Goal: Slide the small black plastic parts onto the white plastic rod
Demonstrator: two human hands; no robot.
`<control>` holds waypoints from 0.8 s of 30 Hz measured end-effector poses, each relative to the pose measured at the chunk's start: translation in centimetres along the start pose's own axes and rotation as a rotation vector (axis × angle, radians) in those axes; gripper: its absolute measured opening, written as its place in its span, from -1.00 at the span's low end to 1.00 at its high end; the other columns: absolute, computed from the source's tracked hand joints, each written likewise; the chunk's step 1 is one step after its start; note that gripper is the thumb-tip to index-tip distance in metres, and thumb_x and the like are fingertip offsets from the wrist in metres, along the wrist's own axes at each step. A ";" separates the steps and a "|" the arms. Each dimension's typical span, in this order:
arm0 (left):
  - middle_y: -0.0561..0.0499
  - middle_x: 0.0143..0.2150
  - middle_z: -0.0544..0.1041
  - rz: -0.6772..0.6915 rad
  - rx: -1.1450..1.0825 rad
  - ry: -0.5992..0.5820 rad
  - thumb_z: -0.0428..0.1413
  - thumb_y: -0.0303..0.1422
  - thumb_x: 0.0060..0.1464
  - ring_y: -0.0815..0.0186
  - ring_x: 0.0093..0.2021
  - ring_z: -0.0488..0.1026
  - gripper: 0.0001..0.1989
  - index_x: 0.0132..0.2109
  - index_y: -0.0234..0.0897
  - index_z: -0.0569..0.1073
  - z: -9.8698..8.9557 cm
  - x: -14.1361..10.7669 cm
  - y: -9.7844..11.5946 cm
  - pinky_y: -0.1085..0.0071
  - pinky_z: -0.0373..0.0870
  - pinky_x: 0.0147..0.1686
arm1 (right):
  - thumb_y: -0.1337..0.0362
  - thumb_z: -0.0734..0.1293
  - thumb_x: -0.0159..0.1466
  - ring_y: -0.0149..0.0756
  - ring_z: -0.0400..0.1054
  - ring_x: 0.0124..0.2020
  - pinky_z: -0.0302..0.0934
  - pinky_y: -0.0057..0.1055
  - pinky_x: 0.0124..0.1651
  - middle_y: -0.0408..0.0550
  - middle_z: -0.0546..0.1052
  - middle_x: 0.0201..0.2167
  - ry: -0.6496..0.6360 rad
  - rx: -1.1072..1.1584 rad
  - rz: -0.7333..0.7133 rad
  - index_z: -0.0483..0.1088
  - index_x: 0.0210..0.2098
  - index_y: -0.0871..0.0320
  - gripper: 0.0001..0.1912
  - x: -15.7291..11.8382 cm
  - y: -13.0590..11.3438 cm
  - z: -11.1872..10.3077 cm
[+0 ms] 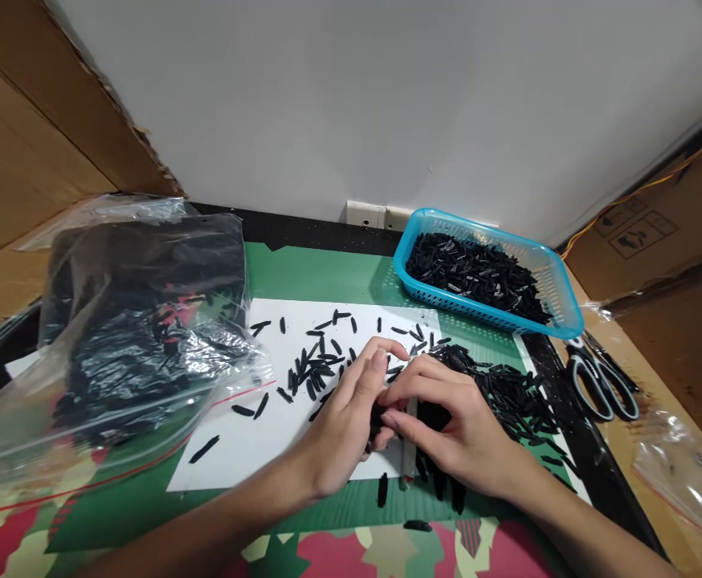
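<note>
Over the middle of the table my left hand (351,401) and my right hand (453,413) meet, fingers curled and pinched together. Between them a small black piece (377,419) shows in part; the fingers cover most of it. Many short black strips (312,373) lie scattered on a white sheet (230,441) to the left of my hands. A denser heap of black strips (516,401) spreads right of my right hand. Under the right fingers stands a narrow pale upright strip (410,449), partly hidden, its kind unclear.
A blue plastic basket (414,277) full of black strips stands at the back right. Scissors (601,381) and a clear bag (673,466) lie on cardboard at right. At left is a zip bag (146,361) with black contents. A wall and cardboard boxes (664,249) surround the table.
</note>
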State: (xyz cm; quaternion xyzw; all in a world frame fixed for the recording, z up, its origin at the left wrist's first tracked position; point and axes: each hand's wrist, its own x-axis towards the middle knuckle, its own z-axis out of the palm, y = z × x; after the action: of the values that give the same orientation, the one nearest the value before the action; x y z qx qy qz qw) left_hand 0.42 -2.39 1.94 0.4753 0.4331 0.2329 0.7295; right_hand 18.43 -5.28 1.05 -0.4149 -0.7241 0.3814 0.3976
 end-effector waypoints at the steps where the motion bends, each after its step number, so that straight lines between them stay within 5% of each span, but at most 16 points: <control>1: 0.22 -0.56 0.20 0.025 0.006 -0.013 -0.15 0.23 0.36 0.40 -0.60 0.12 -0.44 0.15 -0.06 0.34 0.0 0.1 -0.1 0.58 0.05 -0.64 | 0.34 0.40 0.45 -0.25 0.47 -0.13 0.37 -0.26 0.00 -0.08 0.60 -0.21 -0.006 -0.004 -0.004 0.56 -0.14 0.10 -0.94 0.0 0.0 -0.1; 7: 0.23 -0.55 0.21 0.014 -0.117 -0.065 -0.03 0.14 0.38 0.46 -0.60 0.08 -0.57 0.04 -0.09 0.35 -0.2 0.7 -0.5 0.64 -0.03 -0.66 | 0.34 0.32 0.50 -0.31 0.41 -0.25 0.33 -0.36 -0.14 -0.10 0.52 -0.28 0.025 -0.005 0.024 0.46 -0.20 0.12 -0.88 -0.2 0.0 0.0; 13: 0.26 -0.62 0.23 -0.050 -0.230 -0.094 0.08 0.09 0.35 0.51 -0.65 -0.04 -0.62 -0.13 -0.13 0.32 -0.6 1.1 -0.6 0.69 -0.11 -0.70 | 0.31 0.38 0.47 -0.35 0.44 -0.28 0.32 -0.42 -0.19 -0.12 0.58 -0.28 0.194 0.116 0.096 0.50 -0.19 0.11 -0.94 0.0 0.2 -0.5; 24: 0.24 -0.63 0.26 0.036 -0.224 -0.109 0.03 0.00 0.41 0.53 -0.67 -0.01 -0.63 -0.21 -0.19 0.33 -0.7 0.8 -0.6 0.67 -0.06 -0.70 | 0.30 0.46 0.39 -0.43 0.41 -0.43 0.28 -0.49 -0.37 -0.15 0.60 -0.36 0.277 0.246 0.204 0.55 -0.25 0.14 -0.93 0.6 0.8 -0.6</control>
State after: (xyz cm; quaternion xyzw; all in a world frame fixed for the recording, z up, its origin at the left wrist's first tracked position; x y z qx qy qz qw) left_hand 0.19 -1.69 0.97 0.4103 0.3556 0.2668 0.7962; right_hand 19.04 -4.33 0.75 -0.4830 -0.5648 0.4445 0.5001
